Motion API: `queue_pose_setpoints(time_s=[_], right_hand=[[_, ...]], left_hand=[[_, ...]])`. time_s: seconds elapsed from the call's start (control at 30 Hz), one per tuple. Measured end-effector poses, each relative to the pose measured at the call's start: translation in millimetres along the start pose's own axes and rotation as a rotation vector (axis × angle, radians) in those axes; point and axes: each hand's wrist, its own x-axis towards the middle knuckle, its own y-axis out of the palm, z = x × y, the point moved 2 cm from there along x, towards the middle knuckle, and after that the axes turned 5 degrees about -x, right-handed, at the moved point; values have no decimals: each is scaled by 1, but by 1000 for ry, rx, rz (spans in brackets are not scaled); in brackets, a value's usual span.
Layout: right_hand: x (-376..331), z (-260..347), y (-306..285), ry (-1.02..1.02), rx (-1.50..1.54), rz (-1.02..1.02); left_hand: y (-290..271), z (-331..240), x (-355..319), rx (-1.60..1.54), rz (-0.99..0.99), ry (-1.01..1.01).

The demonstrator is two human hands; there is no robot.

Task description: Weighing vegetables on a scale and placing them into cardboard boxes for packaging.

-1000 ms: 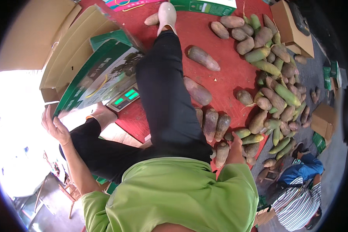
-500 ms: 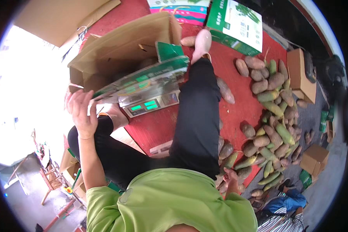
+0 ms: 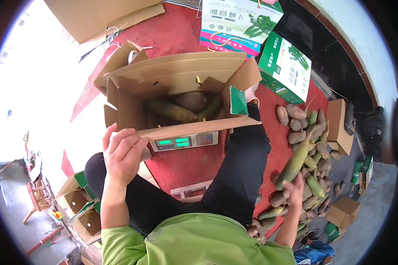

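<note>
An open cardboard box (image 3: 177,77) with several long brown-green radishes (image 3: 174,110) inside sits on a grey electronic scale (image 3: 183,141) with lit green displays. My left hand (image 3: 121,154) rests open against the box's near left flap and corner. My right hand (image 3: 294,187), out at my right side, grips one long green radish (image 3: 298,161) lifted above the pile of radishes (image 3: 311,145) on the red mat. My legs in black trousers stretch forward beside the scale.
Green printed cartons (image 3: 285,66) and a pink-edged one (image 3: 239,22) lie beyond the box. Flat cardboard (image 3: 101,15) lies at the far left. Small brown boxes (image 3: 340,119) stand right of the pile, open boxes (image 3: 77,198) at my lower left, with a wooden chair (image 3: 37,196).
The view has tilted so the box's inside now shows. My left hand moved from beside the box onto its near flap. My right hand has lifted a green radish from the pile.
</note>
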Motion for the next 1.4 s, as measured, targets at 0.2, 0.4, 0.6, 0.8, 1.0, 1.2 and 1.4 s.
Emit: queue_pose_setpoints(time_s=[0.2, 0.4, 0.6, 0.8, 1.0, 1.2, 1.4], right_hand=[[62, 177, 70, -462, -352, 158], [74, 281, 172, -769, -532, 429], [94, 271, 261, -850, -667, 554], [108, 239, 268, -917, -1171, 461], [86, 255, 200, -1106, -661, 233], [94, 165, 89, -581, -277, -9], [77, -28, 17, -312, -401, -243]], left_hand=[[1, 4, 5, -47, 1, -17], [4, 8, 6, -75, -20, -3], [4, 7, 9, -112, -38, 9], [6, 7, 9, -154, -60, 5], [8, 9, 9, -141, -71, 4], [10, 8, 10, -137, -109, -52], [11, 7, 9, -105, -116, -99]])
